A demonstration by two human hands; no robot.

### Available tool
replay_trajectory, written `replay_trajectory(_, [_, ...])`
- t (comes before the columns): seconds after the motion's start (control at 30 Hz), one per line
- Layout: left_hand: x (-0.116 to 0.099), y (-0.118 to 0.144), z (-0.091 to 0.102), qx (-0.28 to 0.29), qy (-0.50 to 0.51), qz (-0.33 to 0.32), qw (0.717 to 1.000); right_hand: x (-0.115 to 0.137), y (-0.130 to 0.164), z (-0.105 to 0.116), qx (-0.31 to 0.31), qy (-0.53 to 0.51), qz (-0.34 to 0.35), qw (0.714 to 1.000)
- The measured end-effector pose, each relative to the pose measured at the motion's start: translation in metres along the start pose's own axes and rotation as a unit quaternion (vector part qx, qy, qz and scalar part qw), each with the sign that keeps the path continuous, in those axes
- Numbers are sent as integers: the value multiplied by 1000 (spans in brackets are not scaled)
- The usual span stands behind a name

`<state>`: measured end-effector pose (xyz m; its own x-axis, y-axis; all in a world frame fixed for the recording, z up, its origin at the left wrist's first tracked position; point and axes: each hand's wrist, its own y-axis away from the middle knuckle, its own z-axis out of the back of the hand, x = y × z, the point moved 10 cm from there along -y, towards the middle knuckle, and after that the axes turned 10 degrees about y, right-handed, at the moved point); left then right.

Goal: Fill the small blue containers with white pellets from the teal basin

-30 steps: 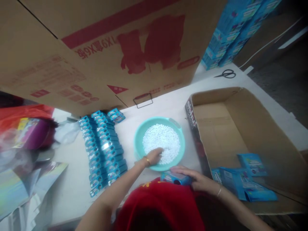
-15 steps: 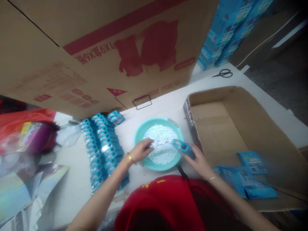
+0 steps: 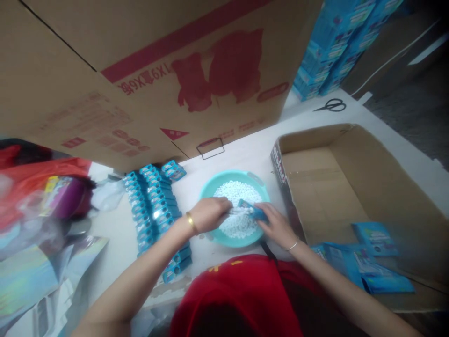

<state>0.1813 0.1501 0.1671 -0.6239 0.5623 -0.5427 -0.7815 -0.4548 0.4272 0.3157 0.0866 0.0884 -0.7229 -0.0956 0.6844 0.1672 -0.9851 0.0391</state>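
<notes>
Where the head view looks down on the turquoise basin (image 3: 238, 242), the grip of the right hand (image 3: 276, 225) is closed around a small blue box (image 3: 258, 213) above white pellets (image 3: 238, 188). The left hand (image 3: 212, 213) curls its fingers just beside the box; whether they hold anything cannot be told. Similar blue boxes (image 3: 159, 201) line the white tabletop (image 3: 242, 154), left of the basin.

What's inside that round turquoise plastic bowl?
Small white pellets lie inside the bowl. The left hand, right hand and a small blue rectangular box hide some; the bowl's bottom is covered.
</notes>
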Motion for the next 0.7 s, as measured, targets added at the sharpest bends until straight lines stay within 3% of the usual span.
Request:
replay_trajectory(0.17, [-5, -10, -8, 7, -54, 50, 997, 0, -5, -2, 2, 29, 5, 1000])
replay_trajectory(0.33, [-20, -8, -2, -26, -78, 45, 996, -3, -6, -12, 8, 11, 7, 1000])
replay_trajectory(0.4, [-6, -7, 2, -55, -74, 52, 994, -9, -6, -12, -7, -6, -2, 1000])
replay_trajectory(0.47, [27, -10, -2, -93, -59, 85, 990, -18, -5, -10, -37, -34, -21, 999])
replay_trajectory(0.53, [71, -19, -24, -104, -35, 134, 985, -30, -5, -4, -78, -71, -54, 993])
replay_trajectory(0.6, [107, -32, -65, -70, -9, 167, 983, -43, -4, -1, -113, -104, -95, 984])
replay_trajectory(0.7, [120, -50, -126, -34, 23, 147, 988, -56, -5, -3, -123, -145, -143, 971])
